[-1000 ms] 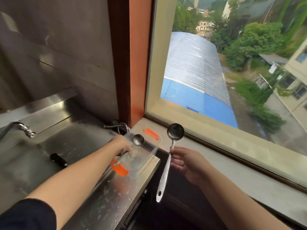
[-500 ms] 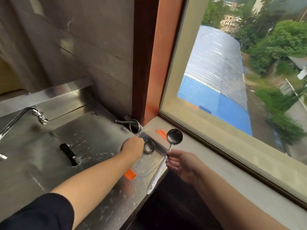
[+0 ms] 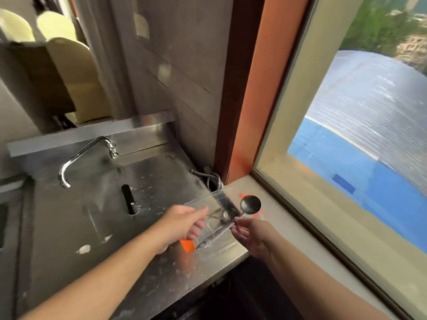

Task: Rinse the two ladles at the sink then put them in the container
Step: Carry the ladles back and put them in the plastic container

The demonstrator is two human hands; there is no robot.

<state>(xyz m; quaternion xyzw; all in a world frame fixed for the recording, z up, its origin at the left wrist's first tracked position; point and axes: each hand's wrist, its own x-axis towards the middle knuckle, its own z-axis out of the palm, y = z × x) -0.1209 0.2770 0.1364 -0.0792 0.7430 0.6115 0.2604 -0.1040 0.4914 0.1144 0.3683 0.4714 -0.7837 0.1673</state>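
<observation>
My left hand point(image 3: 182, 224) hangs over the near-left part of the clear plastic container point(image 3: 216, 197), fingers spread and loose; I judge it has let go of the smaller ladle point(image 3: 227, 214), though the fingertips sit so close to its shaft that I cannot be sure they are clear of it. That ladle's bowl lies inside the container, at about two o'clock from the left hand. My right hand point(image 3: 250, 234) pinches the neck of the larger ladle point(image 3: 250, 204) between thumb and fingers. Its dark bowl stands at twelve o'clock from that hand, over the container's far-right corner, and its patterned handle runs down to about eight o'clock, ending near the orange clip point(image 3: 187, 245) on the container's near side.

What the next move turns on, as I read it, is that long axis: the ladle runs diagonally from one to seven o'clock, roughly along the container's length, and the right hand is the only one holding it. Lowering it flat should seat it beside the smaller ladle.

The container sits on the steel bench point(image 3: 161, 273) at its right end, against the window sill point(image 3: 300, 239). The faucet point(image 3: 85, 155) stands well apart at ten o'clock, with no water visible.
</observation>
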